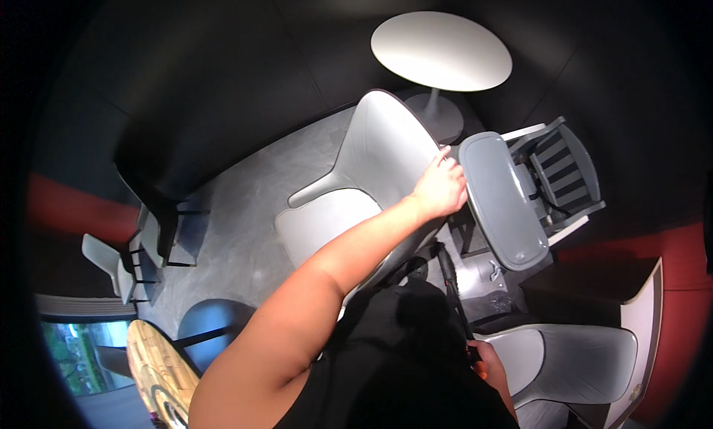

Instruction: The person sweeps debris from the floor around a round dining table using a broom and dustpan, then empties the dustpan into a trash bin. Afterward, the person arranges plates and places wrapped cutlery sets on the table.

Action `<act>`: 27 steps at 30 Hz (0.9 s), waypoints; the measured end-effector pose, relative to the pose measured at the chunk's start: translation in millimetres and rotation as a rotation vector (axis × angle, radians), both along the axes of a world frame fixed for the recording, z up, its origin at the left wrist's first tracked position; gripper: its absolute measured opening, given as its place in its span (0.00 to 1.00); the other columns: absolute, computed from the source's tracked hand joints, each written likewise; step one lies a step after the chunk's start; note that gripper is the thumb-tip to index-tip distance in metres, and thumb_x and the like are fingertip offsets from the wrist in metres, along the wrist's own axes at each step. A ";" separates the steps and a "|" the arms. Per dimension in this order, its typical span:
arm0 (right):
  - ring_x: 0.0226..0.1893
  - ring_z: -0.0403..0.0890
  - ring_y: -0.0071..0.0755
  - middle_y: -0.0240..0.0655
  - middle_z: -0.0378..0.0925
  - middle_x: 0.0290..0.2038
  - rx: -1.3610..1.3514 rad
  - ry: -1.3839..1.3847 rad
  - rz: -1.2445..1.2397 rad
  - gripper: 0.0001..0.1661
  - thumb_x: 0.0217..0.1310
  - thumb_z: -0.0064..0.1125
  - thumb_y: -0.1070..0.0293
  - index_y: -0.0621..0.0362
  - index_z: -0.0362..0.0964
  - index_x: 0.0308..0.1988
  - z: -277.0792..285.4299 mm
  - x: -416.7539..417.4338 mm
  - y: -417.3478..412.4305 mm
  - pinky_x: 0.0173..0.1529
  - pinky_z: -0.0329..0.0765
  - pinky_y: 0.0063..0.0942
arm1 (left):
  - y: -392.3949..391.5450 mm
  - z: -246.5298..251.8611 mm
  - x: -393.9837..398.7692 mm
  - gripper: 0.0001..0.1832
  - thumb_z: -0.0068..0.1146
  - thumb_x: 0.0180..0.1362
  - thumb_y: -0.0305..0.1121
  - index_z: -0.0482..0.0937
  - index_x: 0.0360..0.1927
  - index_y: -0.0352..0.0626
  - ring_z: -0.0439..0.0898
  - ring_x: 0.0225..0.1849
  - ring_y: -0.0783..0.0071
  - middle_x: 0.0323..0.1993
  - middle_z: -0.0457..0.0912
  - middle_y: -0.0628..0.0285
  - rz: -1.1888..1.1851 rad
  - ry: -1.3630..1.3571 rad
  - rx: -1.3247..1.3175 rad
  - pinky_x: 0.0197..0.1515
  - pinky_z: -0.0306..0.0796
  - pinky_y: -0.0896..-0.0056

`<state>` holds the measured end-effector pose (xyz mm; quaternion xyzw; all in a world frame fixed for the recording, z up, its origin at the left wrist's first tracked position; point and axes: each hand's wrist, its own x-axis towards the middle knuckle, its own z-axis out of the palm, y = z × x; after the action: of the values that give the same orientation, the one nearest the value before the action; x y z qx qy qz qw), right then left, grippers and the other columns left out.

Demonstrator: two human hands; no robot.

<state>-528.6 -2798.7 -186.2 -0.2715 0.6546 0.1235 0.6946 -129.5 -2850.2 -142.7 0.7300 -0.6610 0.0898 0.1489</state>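
My left hand point(444, 187) grips the back edge of a light grey upholstered chair point(384, 145), with my arm reaching across its seat. Low at my right side, my right hand point(486, 361) is closed around the handle of a long black tool point(458, 304). An orange part shows by that grip. The tool slants away from me toward the floor, and its dark far end point(445, 259) looks like a brush; its exact kind is unclear. Just beyond my left hand stands a grey high chair point(568, 173) with its tray point(504, 201) toward me.
A round white pedestal table point(443, 50) stands by the dark wall. Another grey chair point(585, 362) is at lower right, beside a white-edged panel point(640, 334). Chairs point(103, 262) and a round wooden tabletop point(159, 368) are at left. Small debris point(494, 270) lies on the grey floor point(234, 234).
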 end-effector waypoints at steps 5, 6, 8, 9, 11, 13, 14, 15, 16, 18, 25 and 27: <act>0.15 0.68 0.30 0.32 0.68 0.17 -0.041 0.058 0.048 0.11 0.60 0.55 0.64 0.55 0.66 0.26 -6.0 44.3 -17.8 0.21 0.66 0.27 | -2.8 -0.3 13.5 0.10 0.54 0.50 0.37 0.78 0.21 0.43 0.73 0.44 0.64 0.27 0.72 0.61 -0.094 0.107 -0.169 0.69 0.52 0.49; 0.14 0.67 0.31 0.32 0.67 0.17 0.001 0.052 0.043 0.12 0.59 0.54 0.64 0.54 0.65 0.25 -22.3 46.0 -22.0 0.20 0.65 0.27 | 2.6 1.2 22.2 0.09 0.54 0.49 0.37 0.78 0.20 0.44 0.73 0.43 0.66 0.26 0.72 0.62 -0.072 0.099 -0.110 0.68 0.54 0.51; 0.13 0.66 0.32 0.32 0.65 0.15 0.137 0.046 -0.026 0.12 0.59 0.54 0.64 0.53 0.64 0.24 -76.9 36.9 -30.7 0.19 0.65 0.28 | 11.5 -2.5 47.5 0.08 0.56 0.48 0.35 0.76 0.18 0.44 0.73 0.42 0.67 0.24 0.70 0.63 -0.064 0.134 -0.119 0.67 0.55 0.52; 0.13 0.65 0.32 0.32 0.65 0.15 0.223 0.050 -0.084 0.12 0.59 0.54 0.65 0.53 0.63 0.24 -85.7 47.4 -31.8 0.19 0.64 0.28 | 18.5 -5.9 62.1 0.08 0.56 0.47 0.35 0.76 0.18 0.45 0.73 0.42 0.68 0.24 0.70 0.63 -0.060 0.145 -0.151 0.67 0.56 0.53; 0.15 0.70 0.32 0.34 0.68 0.18 0.104 0.090 0.031 0.08 0.57 0.56 0.68 0.57 0.68 0.27 -91.5 64.0 -31.6 0.20 0.68 0.29 | 36.9 -11.0 97.9 0.08 0.56 0.46 0.34 0.75 0.17 0.45 0.74 0.41 0.68 0.24 0.70 0.63 -0.046 0.150 -0.175 0.67 0.56 0.53; 0.17 0.72 0.32 0.35 0.70 0.19 -0.017 0.147 0.192 0.06 0.56 0.57 0.70 0.60 0.70 0.29 -107.4 81.3 -23.6 0.21 0.71 0.31 | 61.3 -13.4 143.7 0.06 0.57 0.43 0.33 0.74 0.16 0.46 0.75 0.39 0.68 0.23 0.69 0.63 -0.036 0.124 -0.182 0.66 0.58 0.54; 0.18 0.74 0.33 0.38 0.72 0.21 -0.066 0.092 0.268 0.05 0.56 0.58 0.73 0.64 0.72 0.32 -121.2 84.2 -21.4 0.21 0.73 0.32 | 77.9 -12.9 170.0 0.05 0.57 0.40 0.33 0.74 0.15 0.46 0.75 0.38 0.69 0.22 0.69 0.63 -0.025 0.111 -0.191 0.66 0.58 0.54; 0.18 0.74 0.34 0.38 0.72 0.21 -0.020 0.118 0.242 0.05 0.56 0.58 0.73 0.64 0.72 0.31 -131.6 90.8 -18.1 0.21 0.73 0.31 | 95.1 -9.5 196.8 0.05 0.57 0.39 0.32 0.74 0.15 0.47 0.75 0.39 0.68 0.22 0.70 0.64 -0.006 0.095 -0.156 0.65 0.60 0.53; 0.17 0.73 0.34 0.38 0.72 0.21 0.025 0.149 0.211 0.05 0.56 0.57 0.73 0.64 0.72 0.31 -136.4 100.8 -14.9 0.21 0.73 0.31 | 114.8 -12.2 226.0 0.05 0.57 0.38 0.32 0.73 0.15 0.47 0.75 0.39 0.67 0.24 0.71 0.64 -0.025 0.069 -0.246 0.63 0.61 0.51; 0.16 0.72 0.34 0.38 0.71 0.20 0.075 0.204 0.127 0.05 0.56 0.57 0.74 0.65 0.72 0.30 -128.9 131.2 -0.8 0.20 0.73 0.30 | 156.2 -13.2 285.9 0.05 0.57 0.40 0.31 0.74 0.15 0.46 0.75 0.37 0.65 0.22 0.72 0.63 0.026 0.025 -0.216 0.62 0.62 0.49; 0.14 0.70 0.31 0.35 0.68 0.18 -0.003 0.218 -0.194 0.04 0.56 0.54 0.76 0.64 0.69 0.28 -121.5 247.5 87.1 0.17 0.72 0.28 | 282.8 3.4 518.5 0.07 0.54 0.48 0.28 0.72 0.18 0.39 0.73 0.36 0.53 0.25 0.71 0.54 0.175 -0.123 -0.155 0.57 0.65 0.48; 0.14 0.71 0.31 0.36 0.68 0.19 0.023 0.183 -0.279 0.04 0.56 0.54 0.75 0.63 0.68 0.30 -134.1 251.4 119.3 0.18 0.72 0.28 | 328.6 2.1 582.6 0.07 0.56 0.51 0.30 0.76 0.24 0.38 0.75 0.45 0.52 0.33 0.77 0.52 0.330 -0.247 -0.038 0.59 0.65 0.49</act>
<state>-277.2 -2679.5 -320.3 -0.1577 0.7449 0.0577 0.6456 453.1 -2521.6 -140.6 0.8090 -0.5438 0.2140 0.0638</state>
